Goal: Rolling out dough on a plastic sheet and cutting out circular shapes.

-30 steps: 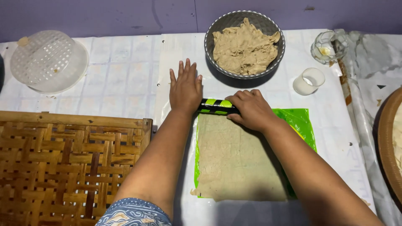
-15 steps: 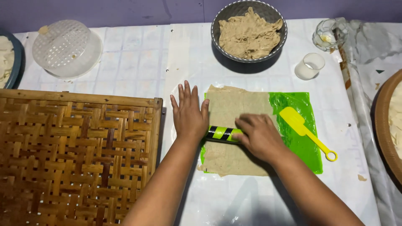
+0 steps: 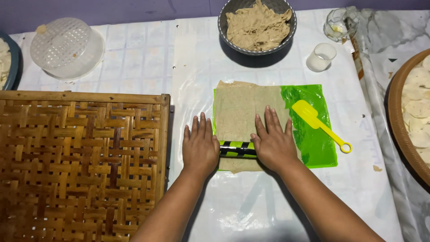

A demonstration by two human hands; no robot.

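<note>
Rolled nearer since the earlier frame, the roller now sits on the dough sheet's near edge.
Left hand and right hand press flat and open on its ends; a yellow spatula lies on the green plastic.

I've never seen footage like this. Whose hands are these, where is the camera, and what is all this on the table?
No machine here: a person works with bare hands, filmed by a camera worn on the head, looking down. The left hand and right hand lie flat, palms down, on a black-and-green roller, which rests across a thin tan dough sheet on a green plastic sheet. A yellow spatula lies on that plastic. Behind stand a bowl of dough and a small white cup; a woven bamboo tray lies to the left.
</note>
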